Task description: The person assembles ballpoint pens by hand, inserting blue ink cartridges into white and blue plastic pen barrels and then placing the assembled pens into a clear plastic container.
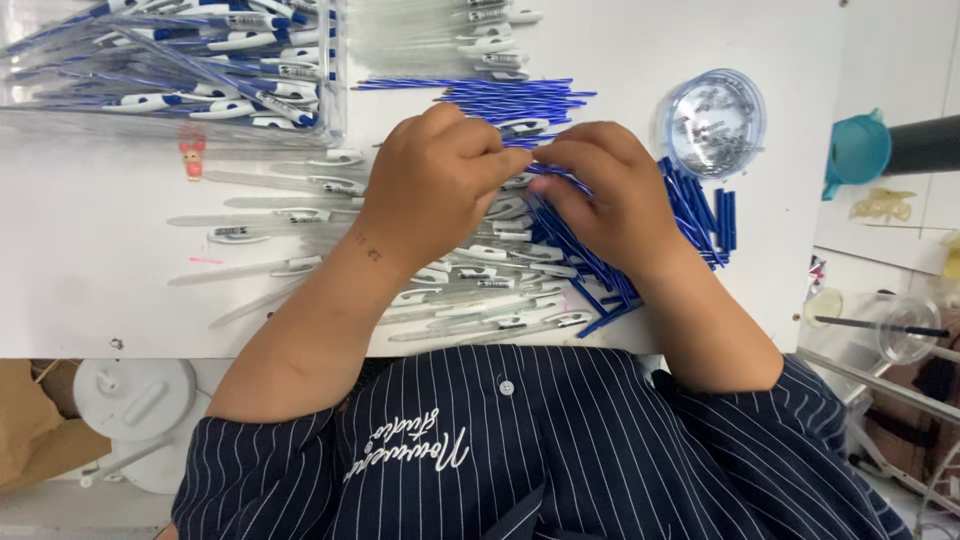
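My left hand [435,185] and my right hand [610,195] meet fingertip to fingertip over the white table [90,280]. Both pinch a thin blue refill [543,168] between them; whatever else sits inside the left fingers is hidden. Under and below the hands lies a heap of clear pen barrels with white clips [480,290]. Loose blue refills are piled beyond the hands [520,98] and under my right wrist [700,215].
A clear box of assembled pens [200,60] stands at the far left. A round clear tub of small metal springs [712,122] sits far right. More barrels [260,235] lie to the left, near a small pink figure [192,160]. A teal object [858,150] lies off the table's right edge.
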